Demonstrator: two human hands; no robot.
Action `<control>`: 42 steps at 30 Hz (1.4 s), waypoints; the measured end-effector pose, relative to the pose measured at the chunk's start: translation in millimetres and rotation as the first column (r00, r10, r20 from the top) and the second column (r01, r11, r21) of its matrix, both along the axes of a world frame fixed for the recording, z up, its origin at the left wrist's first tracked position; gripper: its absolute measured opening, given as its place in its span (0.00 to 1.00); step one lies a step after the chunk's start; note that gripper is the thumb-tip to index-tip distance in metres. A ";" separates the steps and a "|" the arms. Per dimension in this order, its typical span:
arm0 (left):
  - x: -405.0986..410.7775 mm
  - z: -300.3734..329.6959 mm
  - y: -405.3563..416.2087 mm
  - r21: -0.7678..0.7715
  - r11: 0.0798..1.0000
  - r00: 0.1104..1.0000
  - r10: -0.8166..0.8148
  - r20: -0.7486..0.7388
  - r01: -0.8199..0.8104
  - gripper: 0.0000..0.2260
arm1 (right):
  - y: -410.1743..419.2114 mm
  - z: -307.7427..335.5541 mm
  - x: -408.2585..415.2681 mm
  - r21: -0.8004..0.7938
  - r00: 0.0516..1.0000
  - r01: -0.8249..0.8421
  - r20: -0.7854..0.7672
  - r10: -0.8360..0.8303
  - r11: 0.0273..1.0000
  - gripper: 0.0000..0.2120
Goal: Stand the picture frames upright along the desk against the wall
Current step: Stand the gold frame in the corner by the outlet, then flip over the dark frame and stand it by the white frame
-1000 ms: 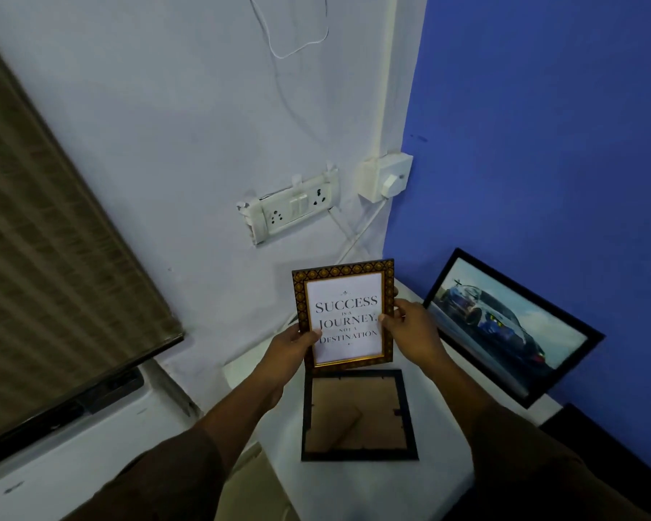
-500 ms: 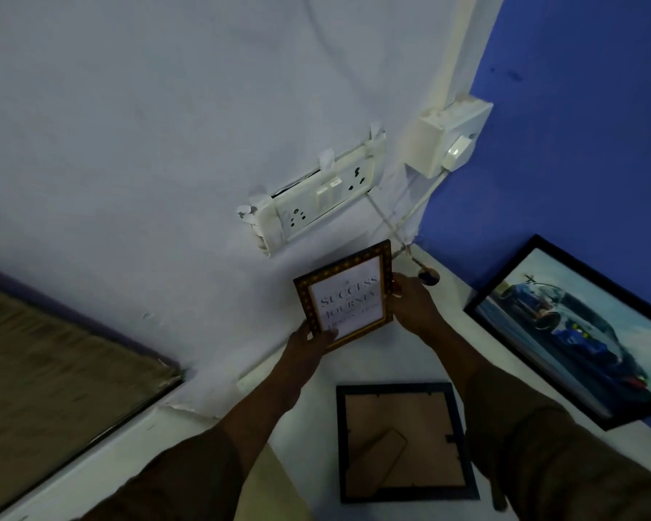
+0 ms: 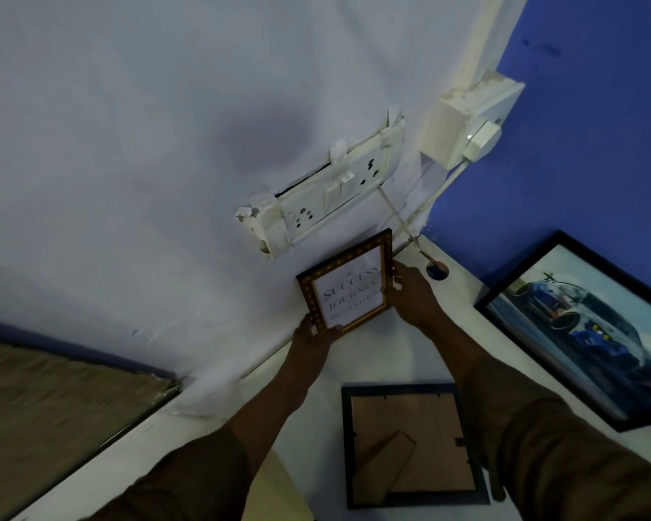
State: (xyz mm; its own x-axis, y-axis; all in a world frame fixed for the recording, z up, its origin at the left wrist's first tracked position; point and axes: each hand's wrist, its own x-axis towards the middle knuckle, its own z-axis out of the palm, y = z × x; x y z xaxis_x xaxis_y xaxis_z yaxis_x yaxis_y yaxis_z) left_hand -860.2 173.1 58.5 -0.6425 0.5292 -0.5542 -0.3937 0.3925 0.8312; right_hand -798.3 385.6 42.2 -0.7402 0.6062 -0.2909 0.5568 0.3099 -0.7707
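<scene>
Now both hands grip the gold-bordered quote frame (image 3: pixel 348 283) against the white wall (image 3: pixel 128 144): left hand (image 3: pixel 312 338) clamped on its lower corner, right hand (image 3: pixel 414 291) on its right edge. Below the fingers, a black frame (image 3: pixel 414 445) lies face down on the desk (image 3: pixel 388 355); right of them, a car picture (image 3: pixel 587 329) leans against the blue wall (image 3: pixel 598 107).

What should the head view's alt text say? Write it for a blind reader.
Both hands, left hand and right hand, hold a gold-bordered quote frame against the white wall. A black frame lies face down on the white desk.
</scene>
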 end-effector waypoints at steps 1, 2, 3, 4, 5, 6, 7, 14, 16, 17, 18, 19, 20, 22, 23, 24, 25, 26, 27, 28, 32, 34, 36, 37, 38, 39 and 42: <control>-0.7 -2.5 -1.0 -0.023 1.000 1.000 0.014 -0.003 -0.014 0.26 | 1.1 -3.4 0.2 0.001 1.000 0.008 0.003 -0.008 1.000 0.17; -1.5 -3.1 -1.7 -0.043 0.998 0.999 0.042 0.010 -0.041 0.28 | 1.5 -6.8 1.5 -0.005 1.000 0.011 0.018 -0.011 1.000 0.17; -2.2 -6.7 -2.8 -0.063 0.996 0.997 0.064 0.034 -0.061 0.30 | 0.1 -7.9 2.9 -0.020 0.999 0.020 0.028 -0.019 1.000 0.18; -2.3 -7.4 -3.3 -0.076 0.994 0.995 0.085 0.048 -0.081 0.32 | -1.2 -10.4 5.5 -0.026 0.999 0.020 0.050 -0.019 0.999 0.20; -3.0 -11.2 -3.4 -0.086 0.992 0.994 0.094 0.060 -0.089 0.32 | -1.8 -14.6 8.1 -0.034 0.998 0.026 0.059 -0.024 0.999 0.24; -2.3 -13.0 -2.9 -0.093 0.991 0.992 0.106 0.071 -0.099 0.32 | -2.4 -18.1 11.5 -0.043 0.997 0.038 0.073 -0.035 0.998 0.29; -1.5 -15.7 -2.6 -0.105 0.989 0.991 0.113 0.073 -0.105 0.32 | -4.0 -20.2 15.4 -0.059 0.996 0.052 0.081 -0.047 0.997 0.32; 17.0 -43.3 -16.2 -0.236 0.972 0.987 0.035 0.157 0.003 0.36 | -25.8 -28.3 83.5 -0.082 0.964 0.200 0.193 -0.181 0.976 0.30; 32.3 -55.8 -26.3 -0.291 0.954 0.980 -0.020 0.199 0.078 0.36 | -37.8 -37.7 119.1 -0.080 0.942 0.254 0.247 -0.228 0.964 0.30; 40.2 -63.0 -32.9 -0.307 0.946 0.974 -0.038 0.225 0.107 0.36 | -45.0 -41.9 136.3 -0.081 0.929 0.282 0.271 -0.251 0.956 0.30; 48.4 -70.5 -39.3 -0.321 0.937 0.968 -0.055 0.245 0.135 0.36 | -51.9 -46.8 153.3 -0.081 0.912 0.320 0.296 -0.284 0.944 0.30; 57.2 -73.7 -45.3 -0.343 0.924 0.960 -0.074 0.270 0.167 0.36 | -58.1 -54.0 170.3 -0.074 0.888 0.359 0.334 -0.316 0.930 0.31; 66.4 -80.3 -51.9 -0.363 0.911 0.955 -0.093 0.282 0.196 0.36 | -64.7 -59.6 186.2 -0.058 0.857 0.393 0.383 -0.344 0.918 0.31; 83.3 -88.0 -62.1 -0.404 0.877 0.942 -0.138 0.305 0.259 0.36 | -77.3 -71.9 212.5 -0.022 0.794 0.447 0.470 -0.385 0.894 0.33; 93.2 -92.2 -66.3 -0.412 0.863 0.932 -0.164 0.322 0.294 0.37 | -85.8 -75.4 224.1 -0.012 0.770 0.468 0.497 -0.401 0.884 0.34; 99.5 -95.6 -70.2 -0.409 0.850 0.922 -0.201 0.331 0.332 0.38 | -93.1 -76.8 229.9 0.001 0.755 0.479 0.509 -0.413 0.878 0.33; 103.7 -97.8 -73.2 -0.406 0.838 0.913 -0.238 0.331 0.365 0.38 | -99.5 -76.6 231.0 0.008 0.749 0.481 0.516 -0.415 0.877 0.33; 108.9 -104.6 -76.1 -0.401 0.828 0.906 -0.273 0.323 0.392 0.37 | -104.2 -76.2 233.6 0.002 0.741 0.499 0.518 -0.428 0.867 0.33; 112.6 -110.8 -77.8 -0.399 0.825 0.906 -0.290 0.307 0.399 0.37 | -106.0 -75.1 234.0 -0.002 0.736 0.517 0.512 -0.443 0.856 0.34; 113.7 -113.3 -79.1 -0.397 0.826 0.909 -0.305 0.286 0.401 0.38 | -106.9 -76.3 234.8 -0.009 0.729 0.533 0.512 -0.454 0.846 0.34; 109.9 -106.0 -78.7 -0.382 0.831 0.911 -0.330 0.249 0.405 0.40 | -108.2 -66.0 238.2 -0.010 0.729 0.548 0.495 -0.473 0.836 0.29; 107.4 -98.4 -79.2 -0.371 0.836 0.910 -0.325 0.257 0.404 0.41 | -107.5 -56.5 238.5 -0.004 0.769 0.510 0.451 -0.454 0.860 0.20; 111.0 -91.3 -80.4 -0.357 0.834 0.903 -0.348 0.254 0.422 0.35 | -108.9 -47.6 240.1 -0.023 0.802 0.510 0.373 -0.465 0.860 0.15; 113.7 -89.0 -81.3 -0.351 0.831 0.899 -0.362 0.246 0.431 0.33 | -110.8 -42.9 241.4 -0.039 0.819 0.507 0.334 -0.467 0.861 0.14; 117.9 -85.2 -83.0 -0.344 0.829 0.896 -0.380 0.232 0.440 0.33 | -112.9 -36.2 243.7 -0.063 0.832 0.505 0.298 -0.467 0.861 0.15; 119.8 -84.4 -84.7 -0.336 0.819 0.884 -0.412 0.220 0.465 0.34 | -113.7 -32.1 243.1 -0.094 0.844 0.506 0.260 -0.469 0.857 0.14; 135.4 -78.6 -90.0 -0.330 0.791 0.855 -0.500 0.135 0.515 0.38 | -118.7 -11.3 245.8 -0.129 0.877 0.475 0.156 -0.455 0.870 0.12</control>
